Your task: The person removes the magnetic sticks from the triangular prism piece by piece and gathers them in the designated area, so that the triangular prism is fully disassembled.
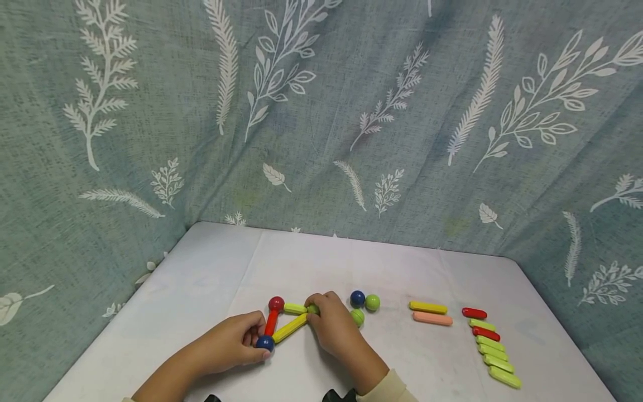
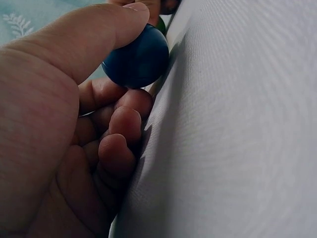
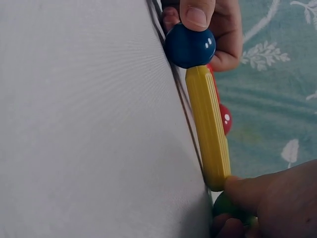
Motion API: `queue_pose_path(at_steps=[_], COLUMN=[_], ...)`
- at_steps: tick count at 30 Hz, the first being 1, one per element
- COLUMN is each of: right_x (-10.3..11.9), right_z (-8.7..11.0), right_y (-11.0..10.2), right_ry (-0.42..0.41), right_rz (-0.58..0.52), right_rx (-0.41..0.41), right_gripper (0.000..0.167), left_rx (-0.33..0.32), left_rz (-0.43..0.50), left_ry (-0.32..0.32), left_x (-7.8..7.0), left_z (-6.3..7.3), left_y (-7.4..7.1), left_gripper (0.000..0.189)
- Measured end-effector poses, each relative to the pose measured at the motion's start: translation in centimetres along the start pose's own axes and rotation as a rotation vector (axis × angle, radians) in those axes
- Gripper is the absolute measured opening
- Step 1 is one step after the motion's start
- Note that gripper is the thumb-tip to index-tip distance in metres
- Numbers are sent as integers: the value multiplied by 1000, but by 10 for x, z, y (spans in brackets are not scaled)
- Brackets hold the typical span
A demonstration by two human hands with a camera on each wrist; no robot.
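My left hand (image 1: 232, 341) pinches a blue ball (image 1: 265, 343) between thumb and fingers, low over the white table. From that ball a red stick (image 1: 271, 322) runs to a red ball (image 1: 276, 304), and a yellow stick (image 1: 290, 328) slants off to the right. A short green stick (image 1: 294, 308) extends from the red ball, so the pieces outline a triangle. At its right corner my right hand (image 1: 334, 324) grips a green ball (image 1: 313, 309), mostly covered by the fingers. In the right wrist view the thumb touches the end of the yellow stick (image 3: 205, 129).
Right of my right hand lie a loose blue ball (image 1: 358, 298) and two green balls (image 1: 372, 302). Farther right are a yellow stick (image 1: 428, 307) and an orange stick (image 1: 432, 319). A column of red and green sticks (image 1: 492, 350) lies near the table's right side. A patterned curtain (image 1: 321, 139) hangs behind.
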State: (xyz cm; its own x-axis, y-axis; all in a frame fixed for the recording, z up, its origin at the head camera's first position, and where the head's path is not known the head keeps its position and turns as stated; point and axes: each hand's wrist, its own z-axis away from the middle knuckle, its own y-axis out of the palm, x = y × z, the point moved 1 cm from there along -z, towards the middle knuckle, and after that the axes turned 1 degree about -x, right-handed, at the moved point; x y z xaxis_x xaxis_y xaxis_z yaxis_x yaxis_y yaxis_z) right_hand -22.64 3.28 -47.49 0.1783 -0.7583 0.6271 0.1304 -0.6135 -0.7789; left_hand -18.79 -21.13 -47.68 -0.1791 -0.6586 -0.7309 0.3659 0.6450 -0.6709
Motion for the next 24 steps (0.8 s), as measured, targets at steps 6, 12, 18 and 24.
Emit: queue_pose_path(at_steps=[6,12,18,24], right_x=[1,2,5,-1], right_z=[2,3,6,13], right_y=[-2,-5,-17,-44], right_ry=[-24,-24,-15,18], right_rz=[-10,-20,-103,-239], right_rx=[-16,-30,-47,-82], right_gripper=[24,26,32,39], left_rx=[5,4,5,8], left_rz=[15,23,25,10], left_ry=[-11,-13,-16,-14], left_x=[3,2,2,4], left_z=[0,-1,-1,-2], left_y=[1,0,0,0], left_gripper=[43,43,43,44])
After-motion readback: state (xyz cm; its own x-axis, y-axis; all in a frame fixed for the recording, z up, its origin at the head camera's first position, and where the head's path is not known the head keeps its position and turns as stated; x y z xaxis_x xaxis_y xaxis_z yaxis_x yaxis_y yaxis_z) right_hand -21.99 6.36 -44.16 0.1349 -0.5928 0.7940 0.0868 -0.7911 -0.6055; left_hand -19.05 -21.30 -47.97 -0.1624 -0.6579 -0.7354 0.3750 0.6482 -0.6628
